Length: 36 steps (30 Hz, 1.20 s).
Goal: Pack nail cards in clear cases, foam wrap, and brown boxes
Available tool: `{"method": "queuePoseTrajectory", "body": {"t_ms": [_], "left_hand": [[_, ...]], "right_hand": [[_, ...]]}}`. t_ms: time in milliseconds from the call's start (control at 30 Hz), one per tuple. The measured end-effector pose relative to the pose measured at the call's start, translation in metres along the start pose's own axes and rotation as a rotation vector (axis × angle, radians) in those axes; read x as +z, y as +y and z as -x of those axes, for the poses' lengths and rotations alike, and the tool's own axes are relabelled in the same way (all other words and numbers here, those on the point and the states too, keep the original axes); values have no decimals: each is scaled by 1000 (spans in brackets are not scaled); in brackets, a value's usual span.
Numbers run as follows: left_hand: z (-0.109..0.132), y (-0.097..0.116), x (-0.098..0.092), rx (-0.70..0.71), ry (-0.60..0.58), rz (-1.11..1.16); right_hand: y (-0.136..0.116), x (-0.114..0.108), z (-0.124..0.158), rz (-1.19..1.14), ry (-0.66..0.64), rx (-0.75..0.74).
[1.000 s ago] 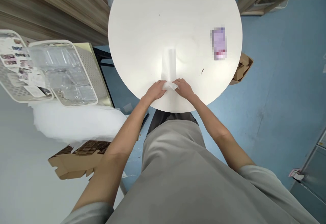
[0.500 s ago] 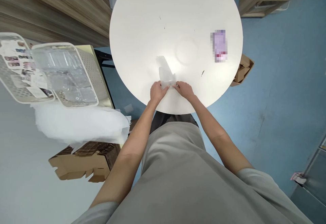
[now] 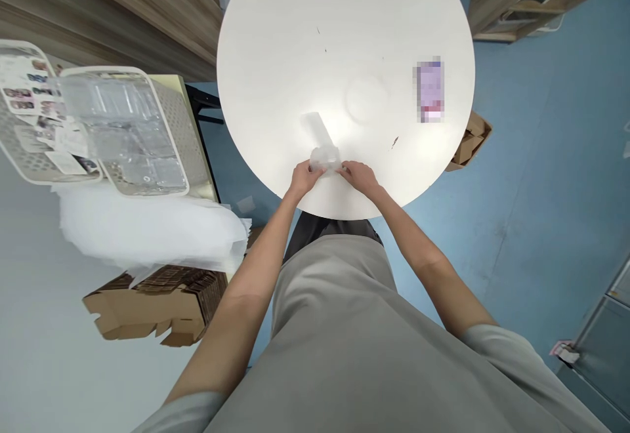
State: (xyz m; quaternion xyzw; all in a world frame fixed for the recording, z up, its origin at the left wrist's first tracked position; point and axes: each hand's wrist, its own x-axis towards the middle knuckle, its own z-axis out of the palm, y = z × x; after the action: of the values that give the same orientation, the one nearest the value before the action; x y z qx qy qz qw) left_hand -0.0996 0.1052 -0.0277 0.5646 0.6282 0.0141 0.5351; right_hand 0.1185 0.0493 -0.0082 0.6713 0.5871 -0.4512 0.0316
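Observation:
A small, translucent clear plastic piece [image 3: 325, 156] is held between my hands over the near part of the round white table [image 3: 275, 46]. It looks like a thin folded sheet or box; its exact kind is hard to make out. My left hand [image 3: 304, 177] pinches its left edge, thumb and fingers closed. At the right edge my right hand [image 3: 360, 176] grips it the same way. A grey shadow or reflection stretches from the piece up and left across the tabletop.
A pixelated purple item [image 3: 430, 90] lies on the table's right side. To the left stand white baskets [image 3: 184, 187] with clear plastic packages [image 3: 118, 105] and printed cards [image 3: 44, 111], a pile of white sheets [image 3: 142, 229] and flattened cardboard boxes [image 3: 147, 311]. An open carton [image 3: 470, 141] is beyond the right edge.
The plastic piece has changed shape between my hands, its upper part now lower and rounder. Both hands stay pinched on it. The whole view has shifted slightly.

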Motion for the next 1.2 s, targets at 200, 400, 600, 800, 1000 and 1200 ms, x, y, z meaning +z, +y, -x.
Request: {"method": "queuePoseTrajectory", "body": {"t_ms": [200,400,600,800,1000,1200], "left_hand": [[1,8,17,-158,142,-8],[1,13,23,-185,161,-38],[0,17,23,-225,141,-65],[2,26,23,-293,120,-125],[11,29,29,-29,334,-210],[8,9,27,306,64,-212]], "right_hand": [[-12,5,-11,-80,36,192],[-23,-4,-22,-44,122,179],[-39,-18,-59,-51,205,-255],[-33,-17,-76,112,71,-310],[-33,-8,-75,125,160,-308],[-39,-11,-58,245,52,-416]]}}
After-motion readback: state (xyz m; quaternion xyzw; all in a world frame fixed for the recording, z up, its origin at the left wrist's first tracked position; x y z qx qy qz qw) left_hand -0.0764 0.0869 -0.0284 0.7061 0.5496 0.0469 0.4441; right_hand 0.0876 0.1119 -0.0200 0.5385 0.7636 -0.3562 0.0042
